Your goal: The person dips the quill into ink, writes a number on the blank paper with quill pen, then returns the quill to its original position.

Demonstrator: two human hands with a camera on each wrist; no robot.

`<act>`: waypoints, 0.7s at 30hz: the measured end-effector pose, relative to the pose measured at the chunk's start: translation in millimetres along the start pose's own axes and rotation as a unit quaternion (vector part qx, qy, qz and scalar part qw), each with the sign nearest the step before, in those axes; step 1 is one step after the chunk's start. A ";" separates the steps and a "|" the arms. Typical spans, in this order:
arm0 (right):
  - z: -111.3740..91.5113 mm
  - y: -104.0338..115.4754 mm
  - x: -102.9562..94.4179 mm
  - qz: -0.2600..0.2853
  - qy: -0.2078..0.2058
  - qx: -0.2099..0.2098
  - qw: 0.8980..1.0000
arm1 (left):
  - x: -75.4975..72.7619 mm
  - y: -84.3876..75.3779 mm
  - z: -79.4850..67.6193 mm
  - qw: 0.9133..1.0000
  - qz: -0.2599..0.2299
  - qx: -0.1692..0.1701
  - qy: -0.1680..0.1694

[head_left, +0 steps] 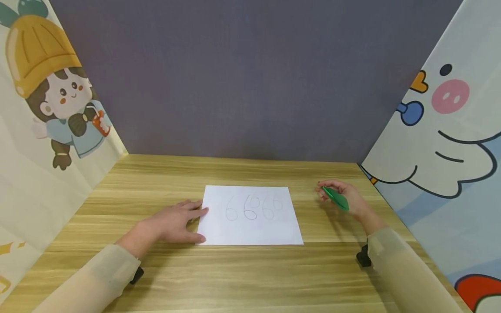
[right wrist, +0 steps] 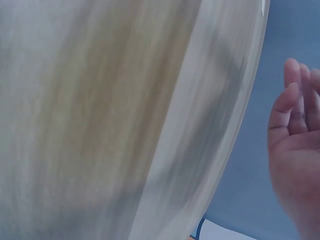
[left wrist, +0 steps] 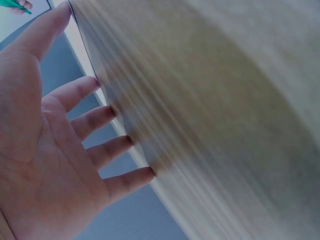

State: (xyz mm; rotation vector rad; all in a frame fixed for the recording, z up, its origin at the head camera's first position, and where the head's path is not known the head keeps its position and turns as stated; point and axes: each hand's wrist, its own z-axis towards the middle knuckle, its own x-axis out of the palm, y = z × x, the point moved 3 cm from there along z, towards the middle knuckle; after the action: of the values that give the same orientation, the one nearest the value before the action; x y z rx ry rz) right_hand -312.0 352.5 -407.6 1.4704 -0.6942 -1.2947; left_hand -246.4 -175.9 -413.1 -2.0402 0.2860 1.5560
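A white sheet of paper (head_left: 250, 232) lies on the wooden table with thin, looping marks like sixes (head_left: 250, 213) drawn across it. My left hand (head_left: 178, 221) rests at the sheet's left side, fingers spread, with the thumb and a fingertip on its edge. In the left wrist view, the left hand (left wrist: 55, 150) has its fingers extended, tips at the surface. To the right of the paper, my right hand (head_left: 346, 198) pinches a green pen (head_left: 336, 199), wide-bodied and pointing away to the left. The right wrist view catches the right hand (right wrist: 295, 135) with fingers bent; the pen is out of sight there.
The wood-grained table (head_left: 235, 278) ends at a dark grey panel (head_left: 250, 87) at the back. Cartoon-printed panels stand on the left (head_left: 23, 174) and right (head_left: 450, 234). A dark wrist device (head_left: 364, 256) sits below the right sleeve.
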 end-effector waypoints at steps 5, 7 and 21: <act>5.1 -4.2 -3.4 -0.149 -0.035 0.056 0.987 | 0.3 0.5 0.1 1.000 -0.002 -0.001 0.000; 7.5 -5.0 -4.1 -0.223 -0.032 0.053 0.973 | 0.2 0.3 -0.3 1.000 0.000 0.001 -0.001; 20.3 -9.1 3.0 -0.291 0.014 0.039 0.956 | 1.9 3.1 1.4 1.000 0.003 0.000 -0.005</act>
State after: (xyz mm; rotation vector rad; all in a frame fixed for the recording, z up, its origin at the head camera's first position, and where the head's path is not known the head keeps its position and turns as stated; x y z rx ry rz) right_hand -332.2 346.4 -415.3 1.8344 -0.2955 -1.6956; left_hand -248.5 -177.4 -416.0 -2.0327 0.2879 1.5692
